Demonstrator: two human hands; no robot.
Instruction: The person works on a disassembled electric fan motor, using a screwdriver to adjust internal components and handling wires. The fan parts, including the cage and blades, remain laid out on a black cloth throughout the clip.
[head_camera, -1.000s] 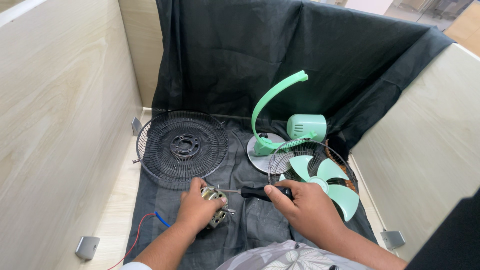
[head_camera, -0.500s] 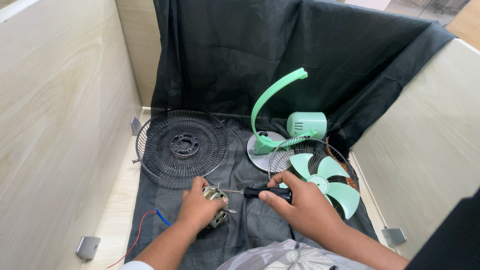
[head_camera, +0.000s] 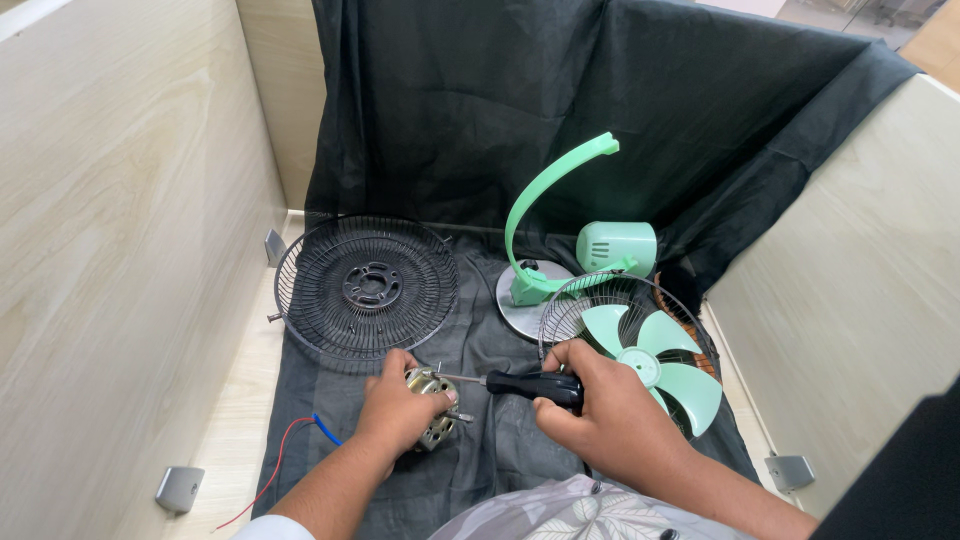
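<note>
Beside the black fan grille (head_camera: 366, 290), the left hand (head_camera: 400, 408) clamps its fingers on the small motor (head_camera: 432, 420) lying on the black cloth. The right hand (head_camera: 600, 410) grips a black-handled screwdriver (head_camera: 520, 384), its tip seemingly at a motor screw; turning it calls for a steady hold, with the green blade (head_camera: 650, 362) just right

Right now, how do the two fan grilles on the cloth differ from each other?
The black grille lies left on the black cloth, dark, with a solid hub plate; the silver grille lies right, pale wire. The black grille is bare, while the silver grille holds the green fan blade. The right hand lies by the silver grille. Both are round and wire-ribbed.
</note>
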